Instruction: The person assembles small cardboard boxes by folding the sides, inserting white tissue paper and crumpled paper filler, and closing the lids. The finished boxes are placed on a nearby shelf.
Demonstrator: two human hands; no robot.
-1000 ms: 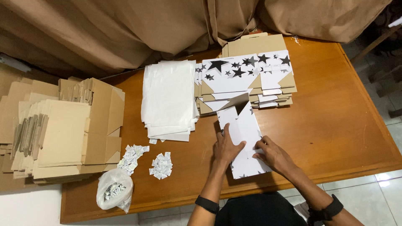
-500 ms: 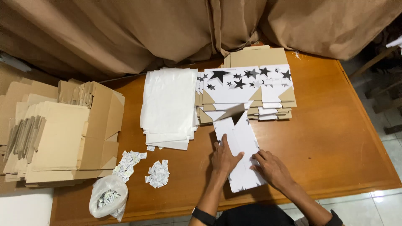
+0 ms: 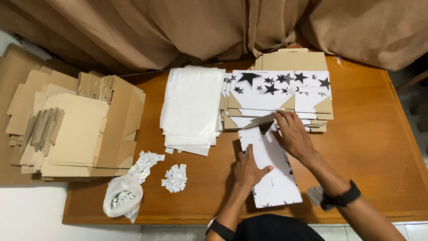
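Carton blank (image 3: 273, 172) lies flat at the desk's (image 3: 374, 147) 6 o'clock edge; left hand (image 3: 248, 168) pins it open-palmed, right hand (image 3: 292, 134) folds its 12 o'clock flap, grip released. Creasing likely needs firmer pressure.

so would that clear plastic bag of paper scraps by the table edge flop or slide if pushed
The plastic bag looks thin and crumpled, so it would probably sag rather than hold shape. Its paper scraps suggest it's light, likely sliding easily on the smooth wooden table.
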